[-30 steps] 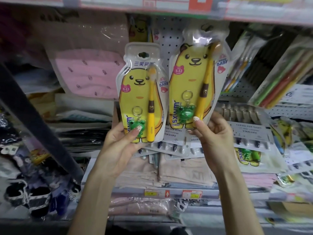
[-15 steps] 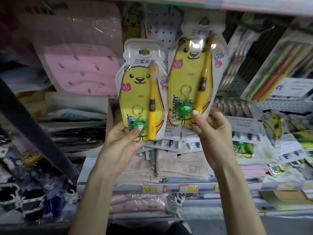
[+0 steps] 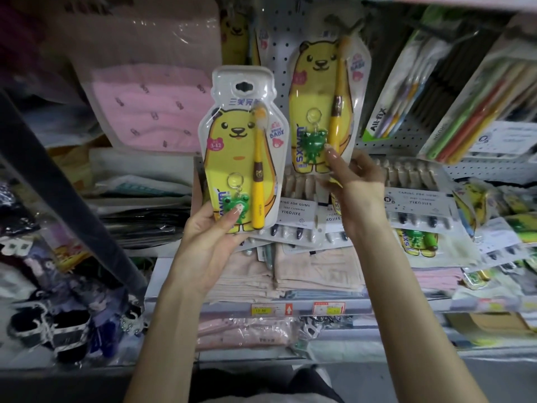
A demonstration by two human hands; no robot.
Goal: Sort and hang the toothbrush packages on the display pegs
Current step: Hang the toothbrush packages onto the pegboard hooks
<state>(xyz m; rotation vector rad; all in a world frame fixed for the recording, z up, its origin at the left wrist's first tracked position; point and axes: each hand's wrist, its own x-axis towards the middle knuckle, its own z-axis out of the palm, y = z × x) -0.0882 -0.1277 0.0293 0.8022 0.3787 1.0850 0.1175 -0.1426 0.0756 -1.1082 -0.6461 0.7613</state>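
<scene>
Holding what in the left hand [image 3: 209, 237]? (desk)

From my seat I see it gripping a clear plastic blister pack with a yellow bear card, a yellow toothbrush and a green frog keyring [image 3: 241, 146]. The thumb presses on the front, right over the frog. The other fingers are behind the pack, hidden from me. The pack stands upright in front of the shelf, nearest the camera, with its hang hole showing at the top. (me)

And the right hand [image 3: 357, 187]? (desk)

It pinches the lower edge of a second yellow bear toothbrush pack [image 3: 319, 106], with the thumb tip on the front beside its frog and the fingers curled behind. That pack is up against the white perforated pegboard [image 3: 279, 53], higher than the first and to its right. Its top is blurred on my screen, so I cannot tell whether it sits on a peg. (me)

What else is around? (desk)

A third yellow bear pack [image 3: 235, 33] hangs at the top of the board, above the near one. Below both hands, white-carded multi-brush packs marked YIKOJIFE [image 3: 293, 210] lie on folded beige cloths [image 3: 290, 271]. One more bear pack [image 3: 418, 239] lies among them at the right. A pink cloth in clear wrap [image 3: 151, 106] hangs left of the board, and long packs of coloured toothbrushes [image 3: 401, 91] lean at the right. Orange price tags [image 3: 263, 309] sit on the shelf edge. (me)
</scene>
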